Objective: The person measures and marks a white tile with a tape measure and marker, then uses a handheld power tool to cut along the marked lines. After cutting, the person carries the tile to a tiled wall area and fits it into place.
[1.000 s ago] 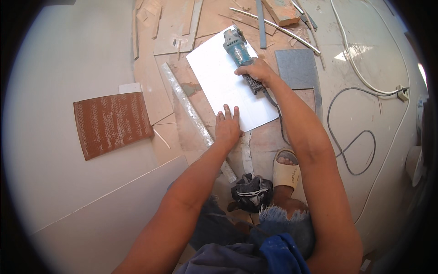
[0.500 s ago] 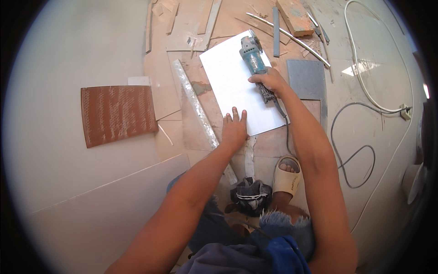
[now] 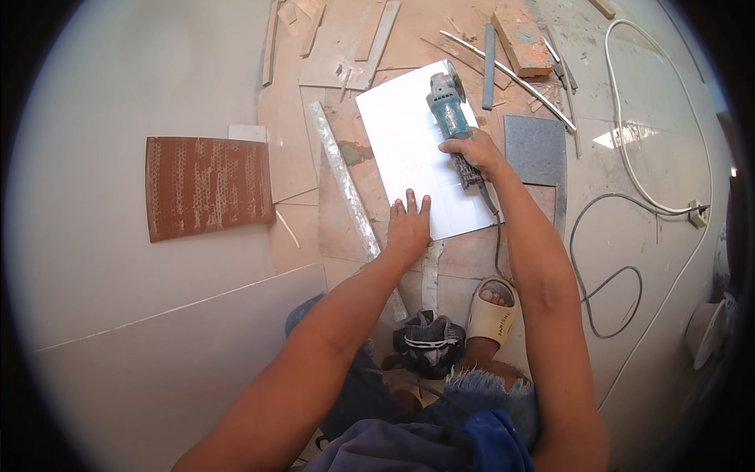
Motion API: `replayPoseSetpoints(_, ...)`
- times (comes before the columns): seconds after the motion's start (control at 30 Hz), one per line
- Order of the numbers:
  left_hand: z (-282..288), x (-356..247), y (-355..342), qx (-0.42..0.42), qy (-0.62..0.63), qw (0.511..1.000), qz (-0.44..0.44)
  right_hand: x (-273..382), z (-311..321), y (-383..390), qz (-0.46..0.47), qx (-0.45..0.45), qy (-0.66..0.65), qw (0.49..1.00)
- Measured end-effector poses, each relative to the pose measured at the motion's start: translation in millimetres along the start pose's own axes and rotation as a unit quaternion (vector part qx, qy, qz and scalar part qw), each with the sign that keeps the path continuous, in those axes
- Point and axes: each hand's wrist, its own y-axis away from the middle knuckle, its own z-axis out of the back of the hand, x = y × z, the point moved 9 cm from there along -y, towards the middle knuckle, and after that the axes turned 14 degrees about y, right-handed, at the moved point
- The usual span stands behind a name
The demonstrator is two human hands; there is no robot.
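My right hand (image 3: pixel 477 152) is wrapped round the rear body of a teal angle grinder (image 3: pixel 449 116). Its disc (image 3: pixel 456 81) stands on edge at the far right side of a white tile (image 3: pixel 393 118); whether it touches the tile I cannot tell. My left hand (image 3: pixel 409 230) lies with fingers spread on the tile's near left edge. From the grinder's rear a dark cord (image 3: pixel 498 244) runs down past my right forearm. Just left of the tile lies a long, whitish, stained straight bar (image 3: pixel 344 177).
A brown tile (image 3: pixel 208 189) lies ridged side up at the left. Beyond the white tile are a brick (image 3: pixel 522 46), a metal rod (image 3: pixel 511 75) and offcut strips. A grey tile (image 3: pixel 535 149) is at the right, near a socket (image 3: pixel 697 214) with cables. My sandalled foot (image 3: pixel 491 311) is close by.
The whole view has shifted slightly, so the scene sits a little lower and to the right. Both hands keep their places on the grinder and the tile.
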Motion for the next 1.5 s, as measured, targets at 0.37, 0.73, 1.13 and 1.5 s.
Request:
replayPoseSetpoints(0.37, 0.9, -0.1, 0.6, 0.003, -0.006, 1.000, 0.007, -5.2, -6.6, 1.9, 0.011, 0.021, -0.040, 0.999)
replayPoseSetpoints(0.73, 2.5, -1.2, 0.3, -0.009, -0.004, 1.000, -0.002, -8.0, -2.8, 7.3, 0.004, 0.010, -0.010, 1.000)
replayPoseSetpoints(1.13, 2.3, -0.9, -0.4, -0.006, -0.005, 1.000, 0.004, -11.2, -4.2, 9.3, -0.001, 0.014, -0.018, 1.000)
replayPoseSetpoints(1.5, 5.8, -2.3, 1.8, 0.002, 0.002, 1.000, 0.011, -15.9, -6.6, 14.5, -0.002, 0.016, -0.030, 0.999)
